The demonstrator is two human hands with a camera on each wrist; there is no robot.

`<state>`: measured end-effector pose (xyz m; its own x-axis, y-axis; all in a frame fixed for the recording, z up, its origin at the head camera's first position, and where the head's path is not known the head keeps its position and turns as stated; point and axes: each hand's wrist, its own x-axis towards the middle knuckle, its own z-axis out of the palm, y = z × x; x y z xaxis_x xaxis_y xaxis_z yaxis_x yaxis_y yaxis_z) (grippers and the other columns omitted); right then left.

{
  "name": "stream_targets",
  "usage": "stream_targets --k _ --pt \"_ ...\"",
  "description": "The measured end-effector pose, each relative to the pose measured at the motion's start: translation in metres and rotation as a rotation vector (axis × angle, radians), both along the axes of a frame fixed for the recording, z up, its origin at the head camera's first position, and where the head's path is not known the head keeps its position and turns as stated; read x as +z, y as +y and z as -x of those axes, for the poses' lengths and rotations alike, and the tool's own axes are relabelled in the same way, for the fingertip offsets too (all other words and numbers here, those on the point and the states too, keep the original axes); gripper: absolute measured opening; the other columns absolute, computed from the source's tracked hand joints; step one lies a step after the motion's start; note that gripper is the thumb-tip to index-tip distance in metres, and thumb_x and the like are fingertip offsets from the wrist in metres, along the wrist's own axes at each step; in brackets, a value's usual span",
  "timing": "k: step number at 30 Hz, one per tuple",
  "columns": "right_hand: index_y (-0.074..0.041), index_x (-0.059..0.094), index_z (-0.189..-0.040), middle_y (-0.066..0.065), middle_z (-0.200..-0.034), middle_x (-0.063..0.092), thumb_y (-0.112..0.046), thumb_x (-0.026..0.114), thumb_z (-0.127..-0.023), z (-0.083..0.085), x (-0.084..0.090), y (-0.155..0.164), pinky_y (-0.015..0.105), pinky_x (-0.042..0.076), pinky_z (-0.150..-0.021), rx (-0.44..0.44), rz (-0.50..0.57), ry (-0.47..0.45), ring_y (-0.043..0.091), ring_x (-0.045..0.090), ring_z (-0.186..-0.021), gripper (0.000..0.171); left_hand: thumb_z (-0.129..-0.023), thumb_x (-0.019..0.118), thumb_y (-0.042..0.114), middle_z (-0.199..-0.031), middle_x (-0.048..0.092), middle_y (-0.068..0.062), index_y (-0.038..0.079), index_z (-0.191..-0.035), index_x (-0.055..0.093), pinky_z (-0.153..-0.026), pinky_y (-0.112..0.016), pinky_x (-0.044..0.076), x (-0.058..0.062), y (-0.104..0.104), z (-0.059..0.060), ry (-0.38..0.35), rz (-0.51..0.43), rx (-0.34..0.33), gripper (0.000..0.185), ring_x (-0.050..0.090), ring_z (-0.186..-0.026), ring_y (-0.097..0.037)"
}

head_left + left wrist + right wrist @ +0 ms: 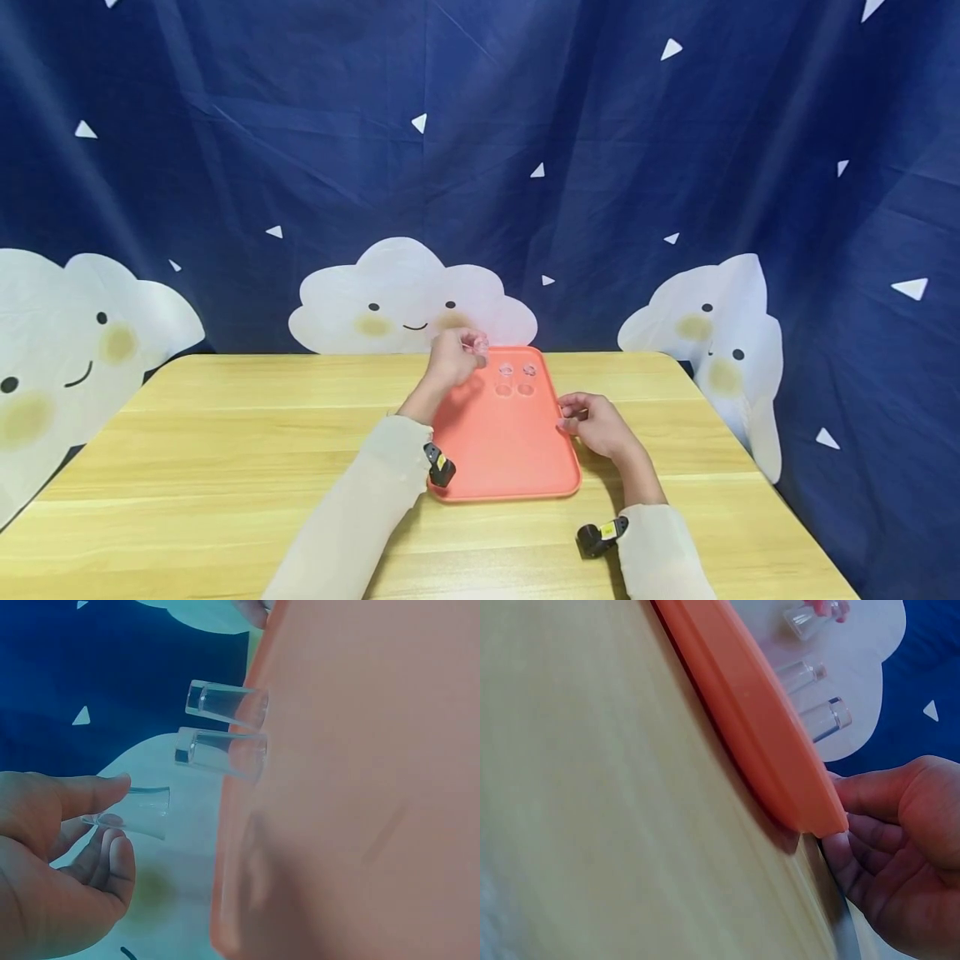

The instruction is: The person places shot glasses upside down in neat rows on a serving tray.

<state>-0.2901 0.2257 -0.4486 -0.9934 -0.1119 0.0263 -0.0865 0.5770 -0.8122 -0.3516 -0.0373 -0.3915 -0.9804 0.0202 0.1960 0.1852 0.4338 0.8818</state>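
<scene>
An orange tray (501, 467) lies on the wooden table (225, 450). Two small clear glasses (515, 377) stand at its far end, seen also in the left wrist view as glasses (225, 727) on the tray (360, 795). My left hand (453, 357) holds a third clear glass (135, 811) above the tray's far left corner, pinched between thumb and fingers. At the tray's right edge, my right hand (592, 421) touches the rim (780, 757) with its thumb and fingertips (851, 847).
A dark blue curtain (480, 150) with white cloud faces hangs right behind the table. The table's far edge runs just past the tray. Bare wood lies to the left and right of the tray.
</scene>
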Motion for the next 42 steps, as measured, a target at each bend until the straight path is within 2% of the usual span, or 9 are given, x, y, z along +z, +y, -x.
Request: stream_targets --k 6,12,17,23,27,31,38,42 --pt "0.004 0.065 -0.124 0.01 -0.101 0.067 0.003 0.068 -0.091 -0.001 0.0 0.0 0.031 0.051 -0.073 0.0 0.0 -0.006 0.022 0.06 -0.088 0.033 -0.077 0.076 -0.011 -0.085 0.064 -0.003 0.005 -0.095 0.071 -0.072 -0.025 0.051 -0.006 0.004 0.001 -0.034 0.039 0.02 0.024 0.057 -0.081 -0.016" --pt "0.004 0.065 -0.124 0.01 -0.101 0.066 0.003 0.069 -0.091 0.0 0.0 0.0 0.031 0.051 -0.073 -0.001 0.006 -0.012 0.023 0.06 -0.088 0.033 -0.073 0.072 -0.013 -0.074 0.059 -0.001 0.006 -0.078 0.066 -0.069 -0.027 0.048 -0.012 0.005 0.0 -0.053 0.055 0.036 0.02 0.054 -0.079 -0.019" --pt "0.004 0.066 -0.123 0.011 -0.101 0.066 0.004 0.069 -0.091 -0.001 0.001 -0.001 0.031 0.051 -0.072 0.0 0.012 -0.012 0.023 0.06 -0.087 0.032 -0.07 0.071 -0.013 -0.068 0.055 0.002 0.007 -0.071 0.063 -0.065 -0.026 0.043 -0.019 0.005 0.0 -0.055 0.086 0.047 0.022 0.05 -0.075 -0.017" --pt "0.004 0.065 -0.124 0.011 -0.102 0.066 0.003 0.069 -0.091 -0.002 0.002 -0.002 0.029 0.051 -0.072 -0.001 0.007 -0.02 0.023 0.06 -0.088 0.033 -0.069 0.069 -0.015 -0.068 0.055 0.001 0.005 -0.073 0.065 -0.06 -0.024 0.042 -0.024 0.005 0.0 -0.095 0.076 0.044 0.021 0.049 -0.072 -0.016" --pt "0.004 0.065 -0.125 0.011 -0.102 0.066 0.003 0.069 -0.091 -0.002 0.001 -0.001 0.028 0.051 -0.071 -0.001 0.002 -0.018 0.023 0.061 -0.089 0.034 -0.068 0.069 -0.013 -0.071 0.058 0.0 0.007 -0.073 0.065 -0.06 -0.025 0.043 -0.027 0.004 -0.001 -0.098 0.121 0.058 0.021 0.051 -0.074 -0.017" --pt "0.005 0.065 -0.126 0.012 -0.102 0.066 0.004 0.069 -0.091 -0.001 0.001 -0.001 0.029 0.051 -0.071 0.007 0.001 -0.016 0.023 0.061 -0.089 0.035 -0.068 0.072 -0.011 -0.076 0.06 0.0 0.007 -0.076 0.068 -0.064 -0.024 0.044 -0.026 0.004 -0.002 -0.101 0.149 0.074 0.021 0.052 -0.078 -0.018" --pt "0.004 0.065 -0.125 0.011 -0.101 0.066 0.003 0.069 -0.091 -0.002 0.001 -0.001 0.029 0.052 -0.071 -0.004 0.008 -0.021 0.023 0.06 -0.088 0.034 -0.069 0.073 -0.013 -0.075 0.057 -0.001 0.007 -0.076 0.067 -0.058 -0.025 0.042 -0.025 0.006 -0.003 -0.15 0.117 0.069 0.022 0.051 -0.076 -0.019" --pt "0.005 0.065 -0.125 0.012 -0.102 0.066 0.004 0.069 -0.091 -0.002 0.001 -0.002 0.029 0.052 -0.071 0.006 0.008 -0.018 0.023 0.061 -0.088 0.034 -0.07 0.076 -0.012 -0.08 0.059 -0.003 0.007 -0.081 0.068 -0.062 -0.026 0.046 -0.024 0.006 -0.003 -0.163 0.134 0.078 0.023 0.053 -0.078 -0.02"
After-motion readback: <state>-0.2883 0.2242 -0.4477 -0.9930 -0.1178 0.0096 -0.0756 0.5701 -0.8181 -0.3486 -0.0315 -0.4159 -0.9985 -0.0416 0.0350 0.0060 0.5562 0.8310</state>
